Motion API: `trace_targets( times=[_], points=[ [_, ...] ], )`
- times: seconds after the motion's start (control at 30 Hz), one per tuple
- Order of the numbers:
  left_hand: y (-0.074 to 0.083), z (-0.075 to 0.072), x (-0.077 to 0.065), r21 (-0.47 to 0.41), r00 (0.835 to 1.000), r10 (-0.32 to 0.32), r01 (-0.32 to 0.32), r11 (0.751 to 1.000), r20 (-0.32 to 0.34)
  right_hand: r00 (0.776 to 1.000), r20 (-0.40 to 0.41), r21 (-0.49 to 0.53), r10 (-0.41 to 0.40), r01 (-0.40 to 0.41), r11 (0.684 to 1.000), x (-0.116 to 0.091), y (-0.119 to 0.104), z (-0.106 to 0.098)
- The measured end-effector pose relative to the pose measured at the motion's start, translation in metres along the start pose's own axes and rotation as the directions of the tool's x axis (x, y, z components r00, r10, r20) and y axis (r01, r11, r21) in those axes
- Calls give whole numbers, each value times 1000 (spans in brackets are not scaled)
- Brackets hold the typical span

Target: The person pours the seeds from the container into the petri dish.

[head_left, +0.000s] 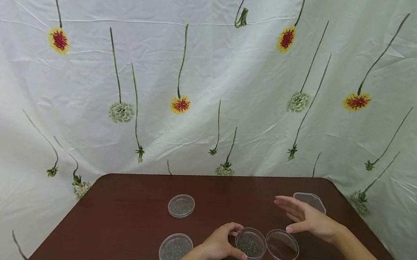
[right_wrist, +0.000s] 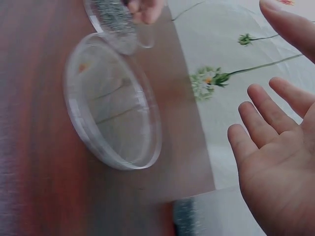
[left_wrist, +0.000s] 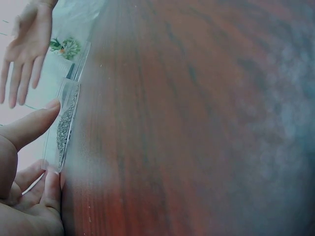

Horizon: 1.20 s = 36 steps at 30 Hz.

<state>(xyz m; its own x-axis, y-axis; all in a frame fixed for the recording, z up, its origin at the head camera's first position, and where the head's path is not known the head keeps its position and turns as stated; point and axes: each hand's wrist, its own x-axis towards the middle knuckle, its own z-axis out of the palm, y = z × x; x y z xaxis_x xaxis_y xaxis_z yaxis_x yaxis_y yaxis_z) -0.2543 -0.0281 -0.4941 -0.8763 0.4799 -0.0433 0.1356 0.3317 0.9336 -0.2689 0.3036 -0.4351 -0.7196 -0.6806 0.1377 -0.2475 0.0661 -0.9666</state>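
My left hand point(head_left: 221, 243) grips the sides of a clear petri dish point(head_left: 250, 249) between thumb and fingers. Dark greenish-grey bits point(left_wrist: 65, 129) lie heaped in it, resembling dried herb or seeds. Touching its right side is a second clear round piece point(head_left: 282, 250), a dish or lid with no contents visible. Above and behind that piece hovers my right hand point(head_left: 307, 219), fingers extended, palm facing inward and holding nothing. The right wrist view shows those spread fingers point(right_wrist: 263, 118) well apart from the clear round piece.
Two more petri dishes with greyish contents stand to the left, one farther back point(head_left: 181, 206) and one nearer point(head_left: 175, 249). A clear angular plastic container point(head_left: 311, 201) sits at the back right, partly behind the right hand. Flower-printed cloth point(head_left: 214, 71) hangs behind the brown table point(head_left: 126, 223).
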Motion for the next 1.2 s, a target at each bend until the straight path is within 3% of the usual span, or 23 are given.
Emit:
trace_targets(
  times=[0.3,0.5,0.9,1.2],
  points=[
    [0,-1,-1,-4,1000,11,-11,1000,-3,995,10,-9,95,-95,995,-9,20,14],
    [0,-1,0,3,1000,13,-13,1000,1,988,5,-80,154,-153,985,-11,27,20],
    [0,0,0,2,1000,26,-26,1000,-2,992,-9,-128,126,-126,984,-18,29,21],
    [0,-1,-1,-1,1000,25,-25,1000,3,987,70,-345,144,-112,932,-25,36,18]
  ],
)
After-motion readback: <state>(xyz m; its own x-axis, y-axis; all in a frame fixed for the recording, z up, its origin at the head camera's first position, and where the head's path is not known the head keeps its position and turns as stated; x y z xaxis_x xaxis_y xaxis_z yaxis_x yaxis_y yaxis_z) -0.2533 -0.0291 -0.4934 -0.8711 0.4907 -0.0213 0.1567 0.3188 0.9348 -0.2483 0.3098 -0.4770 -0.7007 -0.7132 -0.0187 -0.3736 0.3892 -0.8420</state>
